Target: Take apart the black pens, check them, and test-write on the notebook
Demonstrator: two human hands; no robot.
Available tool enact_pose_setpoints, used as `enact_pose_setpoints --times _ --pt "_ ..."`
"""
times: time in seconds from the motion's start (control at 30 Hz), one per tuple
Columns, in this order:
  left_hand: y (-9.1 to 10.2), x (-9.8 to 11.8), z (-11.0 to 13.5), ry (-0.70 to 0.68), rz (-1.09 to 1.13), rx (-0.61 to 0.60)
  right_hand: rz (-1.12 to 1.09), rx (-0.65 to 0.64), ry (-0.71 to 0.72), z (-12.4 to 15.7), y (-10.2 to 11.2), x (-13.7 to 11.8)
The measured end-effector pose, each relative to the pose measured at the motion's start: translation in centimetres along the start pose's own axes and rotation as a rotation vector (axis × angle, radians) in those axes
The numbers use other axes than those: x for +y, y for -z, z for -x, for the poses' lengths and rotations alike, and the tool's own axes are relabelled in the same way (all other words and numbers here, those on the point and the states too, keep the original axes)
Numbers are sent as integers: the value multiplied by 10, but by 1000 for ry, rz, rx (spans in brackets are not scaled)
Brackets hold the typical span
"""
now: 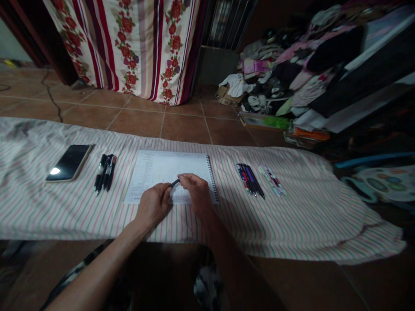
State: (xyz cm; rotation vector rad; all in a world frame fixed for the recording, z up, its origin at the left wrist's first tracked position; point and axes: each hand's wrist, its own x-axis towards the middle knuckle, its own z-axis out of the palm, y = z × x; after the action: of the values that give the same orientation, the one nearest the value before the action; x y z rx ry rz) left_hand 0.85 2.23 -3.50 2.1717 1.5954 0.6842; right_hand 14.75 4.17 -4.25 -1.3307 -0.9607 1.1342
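While the striped desk (pixel 304 224) runs left to right, the work sits mid-span over the notebook (pixel 181 162), which has its coil (pixel 212 175) on the right. Phone (pixel 70 162) is far left, well apart from both hands. Left hand (pixel 154 205) sits low over the notebook, right hand (pixel 197 190) slightly farther out, near the coil. Spares flank the notebook: black pens (pixel 105 172) left, mixed pens (pixel 251 179) right, pale pens (pixel 274 181) just beside those.

Smallest item matters most: dark pen (pixel 174 183), bridging the two grips. Each grip is a fingertip pinch, closed down on one end; both ends covered, can't tell which is the tip. Long axis slants: left end nearer the body, right end farther out. Neither hand is nearer; both touch it. My read: key relation is hands facing each other along that axis, not across it. Contact with the notebook: can't tell.
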Motion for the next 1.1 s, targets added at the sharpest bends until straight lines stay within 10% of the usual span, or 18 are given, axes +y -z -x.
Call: enact_pose_setpoints --times 1.1 --pt "0 2 -1 143 10 -29 -223 -170 -189 7 1 -10"
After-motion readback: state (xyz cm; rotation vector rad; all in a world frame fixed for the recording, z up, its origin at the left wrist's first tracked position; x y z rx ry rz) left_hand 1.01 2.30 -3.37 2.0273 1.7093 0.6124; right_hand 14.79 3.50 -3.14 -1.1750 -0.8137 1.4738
